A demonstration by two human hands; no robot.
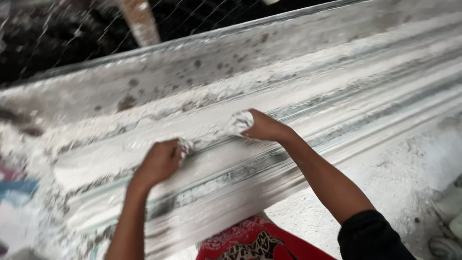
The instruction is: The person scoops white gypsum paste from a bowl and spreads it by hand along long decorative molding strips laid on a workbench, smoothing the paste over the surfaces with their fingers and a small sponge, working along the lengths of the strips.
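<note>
Plaster-white mould (288,120) ran eight to two o'clock; left hand (159,161) and right hand (263,127) each pressed wet plaster, fingers curled shut.

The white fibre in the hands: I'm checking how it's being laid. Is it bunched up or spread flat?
Bunched at both ends: the left hand and right hand each grip a crumpled clump of white fibre against the plaster-coated moulding.

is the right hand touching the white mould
Touching: the head view shows the right hand pressed on the mould, fingers coated in wet white plaster.
</note>
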